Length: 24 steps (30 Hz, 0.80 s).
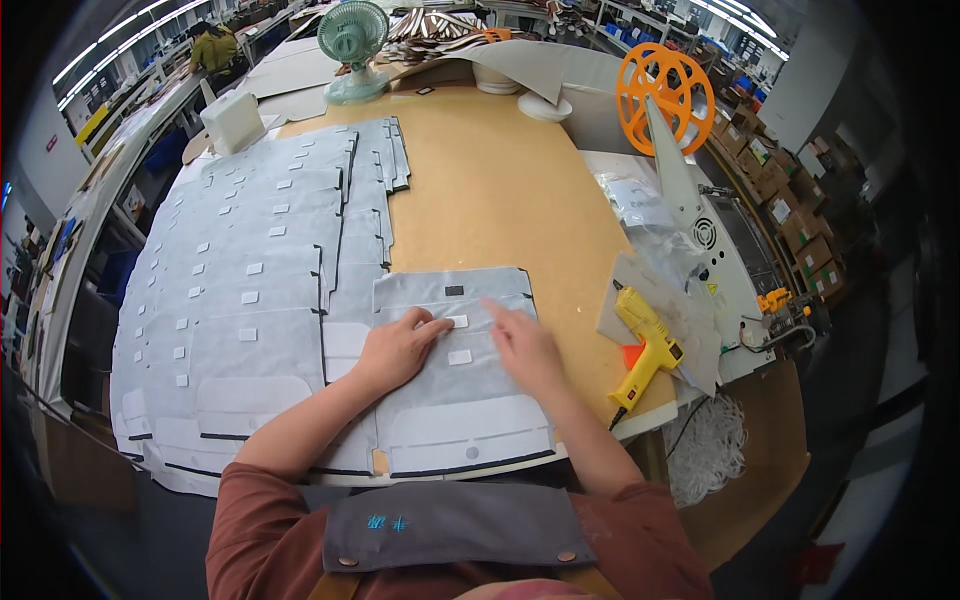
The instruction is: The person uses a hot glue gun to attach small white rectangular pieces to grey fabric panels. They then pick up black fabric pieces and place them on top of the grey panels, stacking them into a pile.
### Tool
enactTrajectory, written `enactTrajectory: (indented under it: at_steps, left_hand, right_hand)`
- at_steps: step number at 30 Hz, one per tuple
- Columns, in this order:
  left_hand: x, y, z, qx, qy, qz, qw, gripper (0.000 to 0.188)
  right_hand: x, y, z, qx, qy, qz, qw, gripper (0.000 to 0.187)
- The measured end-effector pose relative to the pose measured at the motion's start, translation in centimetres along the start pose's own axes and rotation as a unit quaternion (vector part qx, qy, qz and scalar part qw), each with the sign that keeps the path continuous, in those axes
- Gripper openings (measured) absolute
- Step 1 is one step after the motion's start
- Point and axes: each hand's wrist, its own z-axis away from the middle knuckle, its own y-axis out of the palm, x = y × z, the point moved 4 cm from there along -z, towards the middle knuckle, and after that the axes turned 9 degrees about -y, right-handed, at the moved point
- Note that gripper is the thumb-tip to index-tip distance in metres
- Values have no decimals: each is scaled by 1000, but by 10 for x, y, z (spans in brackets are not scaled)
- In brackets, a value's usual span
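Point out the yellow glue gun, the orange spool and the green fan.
Yellow plastic glue gun (650, 340), head view, on its body.
Orange plastic spool (665, 85), head view, on its hub.
Green desk fan (353, 35), head view, on its grille.

The left hand and right hand cover part of the grey felt sheet; the stacked sheets hide each other.

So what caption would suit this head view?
Both hands, left hand and right hand, press white patches onto a grey fabric panel.
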Motion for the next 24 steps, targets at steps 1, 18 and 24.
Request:
enactTrajectory:
  at_steps: [1,18,24]
  left_hand:
    - [1,0,1,-13,-3,0,1000,31]
    - [-48,-16,33,-37,84,51,994,34]
    - [-77,-8,71,-20,67,209,975,30]
  right_hand:
    - [-3,-16,5,-49,3,30,998,30]
    - [-110,-149,128,-104,406,236,877,75]
    - [-142,-137,139,-257,372,-196,870,48]
